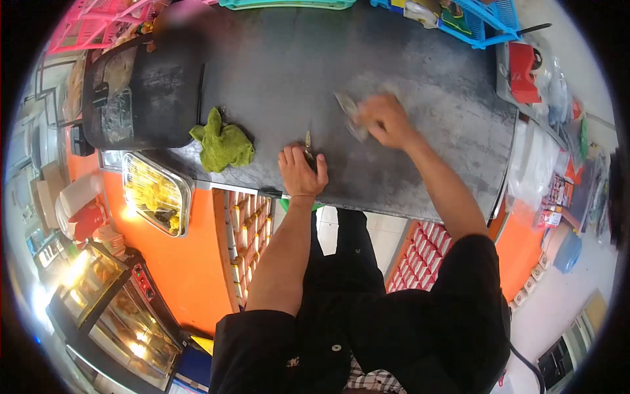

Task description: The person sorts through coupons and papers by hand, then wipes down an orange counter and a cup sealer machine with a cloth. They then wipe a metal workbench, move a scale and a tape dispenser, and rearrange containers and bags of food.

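Observation:
On the dark worktop [262, 79], near its front edge, my left hand [300, 172] rests with the fingers closed around a small pointed tool [308, 139]. Its narrow tip points away from me, and my hand covers most of the rest. Farther right, my right hand [386, 121] grips a flat, light-coloured scraper [346, 107], smeared by motion, low over the worktop. Whitish smears show on the surface around and to the right of it. A crumpled green cloth [225, 143] lies left of my left hand.
A black padded box-like item [161, 98] occupies the worktop's left end. Below it sits a film-covered tray of yellow food [154, 197]. Blue [489, 23] and pink baskets [92, 29] line the far side. A lit glass display case [125, 315] stands lower left; plastic bags [531, 161] hang right.

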Demonstrator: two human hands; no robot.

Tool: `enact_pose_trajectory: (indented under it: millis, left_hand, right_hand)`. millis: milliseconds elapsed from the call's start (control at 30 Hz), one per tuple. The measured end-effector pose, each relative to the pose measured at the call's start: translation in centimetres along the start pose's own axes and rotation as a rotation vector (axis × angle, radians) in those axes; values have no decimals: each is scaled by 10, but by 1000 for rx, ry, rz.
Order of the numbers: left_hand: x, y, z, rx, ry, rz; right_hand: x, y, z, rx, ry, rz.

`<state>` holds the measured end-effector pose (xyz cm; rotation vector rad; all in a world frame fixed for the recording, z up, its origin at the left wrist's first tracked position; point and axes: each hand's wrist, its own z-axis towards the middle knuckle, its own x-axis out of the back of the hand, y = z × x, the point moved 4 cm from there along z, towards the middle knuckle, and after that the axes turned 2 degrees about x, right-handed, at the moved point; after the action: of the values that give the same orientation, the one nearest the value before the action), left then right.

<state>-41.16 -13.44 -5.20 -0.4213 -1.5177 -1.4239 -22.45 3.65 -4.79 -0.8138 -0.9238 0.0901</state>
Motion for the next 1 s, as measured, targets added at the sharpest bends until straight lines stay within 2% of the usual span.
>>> enact_pose_trajectory:
  millis: [33, 67, 100, 133, 167, 200, 233, 267, 300, 333, 367, 400, 433, 467, 500, 533, 567, 600, 667, 733, 800, 867, 933, 967, 1000]
  left_hand:
    - [0, -2, -2, -32, 46, -21]
    - [0, -3, -4, -27, 51, -39]
    - [0, -5, -3, -35, 65, -80]
    - [1, -8, -3, -42, 77, -118]
    - [4, -8, -5, -34, 77, -127]
    - [8, -6, -5, -46, 70, -199]
    - [13, -5, -4, -66, 72, -267]
    - [19, -6, -5, -69, 98, -260]
    - [23, -7, -5, -89, 74, -340]
    - [28, -8, -3, -111, 44, -415]
    - [36, -9, -2, -107, -23, -432]
    - [48, -11, -7, -115, -13, -411]
    - [58, -15, -14, -21, -99, -520]
    - [68, -18, -23, 74, -180, -625]
    - [79, -24, -38, 56, -147, -656]
    - [90, -30, -56, 43, -111, -684]
    - [108, -32, -69, 26, -61, -599]
    - [125, -36, -78, 8, -10, -513]
    - [153, -48, -75, 117, 58, -293]
    - [167, -51, -38, 186, 57, -216]
    - [167, -44, 26, 35, 58, -78]
    - [138, -57, 90, -120, 54, 124]
    - [111, -61, 130, 106, -208, 303]
    - [91, -61, 140, 103, -222, 271]
    - [66, -70, 141, 241, -316, 349]
  right_hand:
    - [4, -12, -44, -36, -83, 39]
    - [14, -32, -89, -155, -215, 73]
    - [19, -53, -138, -150, -63, 98]
    - [28, -77, -176, -186, -314, -62]
    - [37, -88, -235, -368, -233, 144]
    - [47, -103, -278, -428, -148, 196]
    - [59, -100, -339, -781, -211, 408]
    - [81, -96, -379, -772, 90, 260]
    - [107, -79, -389, -857, 211, 430]
    - [138, -73, -348, -532, 178, -395]
    - [163, -37, -343, -954, 352, -14]
    - [184, -7, -298, -1188, 249, -135]
    - [180, 9, -232, -868, 428, -234]
    - [166, 60, -196, -802, 559, -226]
    - [135, 133, -177, -844, 616, -411]
    - [94, 129, -105, -707, 389, -763]
    - [67, 93, -33, -684, 560, -733]
    - [32, 89, 13, -566, 563, -788]
    - [-17, 37, 93, -253, 531, -481]
    - [-55, 10, 124, -147, 359, -315]
    - [-83, -14, 120, -1, 140, -103]
    - [-84, -51, 86, 124, -48, -47]
    - [-66, -72, 25, 138, -99, 86]
    - [-56, -78, -13, 117, -131, 125]
    - [-42, -84, -58, 92, -167, 167]
